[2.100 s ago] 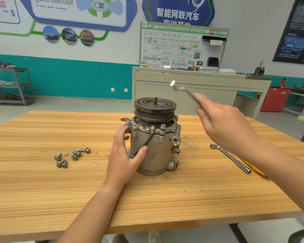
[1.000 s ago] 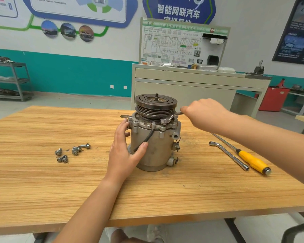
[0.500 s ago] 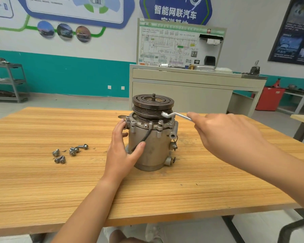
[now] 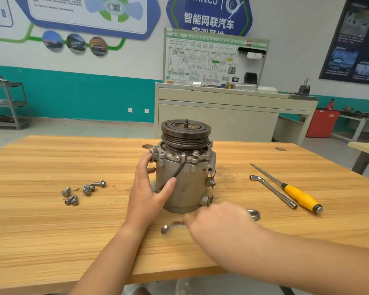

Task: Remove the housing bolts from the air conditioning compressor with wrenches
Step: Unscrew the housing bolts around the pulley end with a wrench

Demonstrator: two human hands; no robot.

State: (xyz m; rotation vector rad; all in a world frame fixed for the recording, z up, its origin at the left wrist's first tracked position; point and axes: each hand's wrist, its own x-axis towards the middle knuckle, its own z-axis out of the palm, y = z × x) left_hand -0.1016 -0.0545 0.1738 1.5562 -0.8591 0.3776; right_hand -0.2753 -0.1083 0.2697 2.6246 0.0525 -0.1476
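— How far along are we?
— Several bolts (image 4: 83, 190) lie loose on the tabletop (image 4: 51, 231); others seem seated in the compressor (image 4: 185, 167), upright mid-tabletop
— And our hands?
— Our left hand (image 4: 149, 188) grips its body; our right hand (image 4: 219, 220) covers a wrench (image 4: 165, 228), blurred, so we cannot tell its hold

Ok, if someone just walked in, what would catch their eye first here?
The grey compressor stands upright mid-table, dark pulley on top, the left hand gripping its side. Before it the blurred right hand covers a wrench; loose bolts lie left, a yellow-handled screwdriver right.

Wooden table (image 4: 51, 231): compressor (image 4: 185, 182) upright mid-table; bolts (image 4: 83, 190) left; L-wrench (image 4: 273, 191), screwdriver (image 4: 300, 196) right.
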